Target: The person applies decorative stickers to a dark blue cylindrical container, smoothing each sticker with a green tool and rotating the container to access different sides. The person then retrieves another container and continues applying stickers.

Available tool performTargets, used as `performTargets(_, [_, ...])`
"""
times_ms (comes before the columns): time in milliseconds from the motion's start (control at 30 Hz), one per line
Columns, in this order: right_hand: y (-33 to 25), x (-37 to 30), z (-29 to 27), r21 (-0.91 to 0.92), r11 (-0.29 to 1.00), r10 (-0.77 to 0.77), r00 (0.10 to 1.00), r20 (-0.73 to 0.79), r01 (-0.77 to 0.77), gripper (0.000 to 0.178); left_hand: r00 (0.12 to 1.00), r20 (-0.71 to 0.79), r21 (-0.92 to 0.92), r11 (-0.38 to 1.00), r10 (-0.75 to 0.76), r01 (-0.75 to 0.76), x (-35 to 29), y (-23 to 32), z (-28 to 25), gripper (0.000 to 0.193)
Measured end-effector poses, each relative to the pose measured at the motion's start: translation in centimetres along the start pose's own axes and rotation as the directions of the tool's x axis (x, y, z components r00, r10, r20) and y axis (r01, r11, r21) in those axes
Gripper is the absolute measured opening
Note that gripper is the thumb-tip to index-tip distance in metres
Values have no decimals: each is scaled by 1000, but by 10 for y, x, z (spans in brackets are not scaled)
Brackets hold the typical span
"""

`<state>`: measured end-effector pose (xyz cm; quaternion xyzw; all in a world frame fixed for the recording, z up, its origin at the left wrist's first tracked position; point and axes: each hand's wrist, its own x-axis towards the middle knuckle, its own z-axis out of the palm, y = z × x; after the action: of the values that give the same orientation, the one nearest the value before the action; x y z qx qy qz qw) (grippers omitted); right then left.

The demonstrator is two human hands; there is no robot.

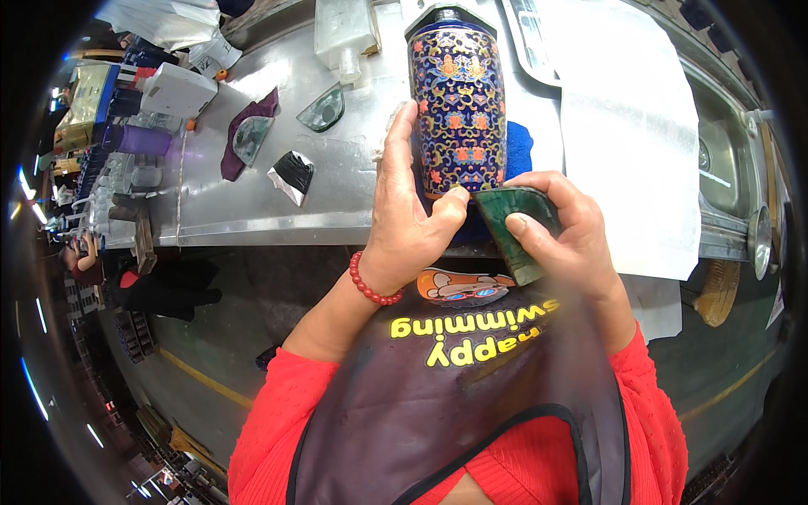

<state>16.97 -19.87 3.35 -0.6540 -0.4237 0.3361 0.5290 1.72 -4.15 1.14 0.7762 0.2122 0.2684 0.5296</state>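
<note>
A dark blue vase (459, 109) with a colourful floral pattern lies on the metal table, its neck pointing away from me. My left hand (404, 189) holds it near the bottom, fingers stretched along its left side and thumb at its lower edge. Between the thumb and fingers of my right hand (568, 231) is a dark green wedge-shaped block (505, 220) with one rounded corner. The block's upper left corner is close to the vase's bottom and my left thumb. Part of a blue cloth (520, 150) shows beside the vase.
Left on the metal table (227, 202) lie two similar green pieces (324, 109), (251, 139), one on purple cloth, and a black-and-white wrapped piece (292, 177). A clear bottle (345, 38) lies behind. White paper (627, 143) and a sink (724, 151) are right.
</note>
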Motion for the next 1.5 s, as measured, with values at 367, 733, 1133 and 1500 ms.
performTargets(367, [2, -1, 0, 94, 995, 26, 1000, 2, -26, 29, 1000, 2, -34, 999, 6, -6, 0, -1, 1, 88])
performTargets(733, [8, -2, -1, 64, 997, 45, 999, -28, -43, 27, 997, -57, 136, 990, 49, -41, 2, 8, 6, 94])
performTargets(1133, [27, -5, -3, 37, 999, 19, 999, -39, -17, 27, 995, -98, -142, 990, -5, -9, -5, -1, 6, 86])
performTargets(1500, [34, 22, -24, -561, 683, -582, 813, -32, 467, 21, 944, 22, 484, 823, 329, -298, -12, -9, -5, 96])
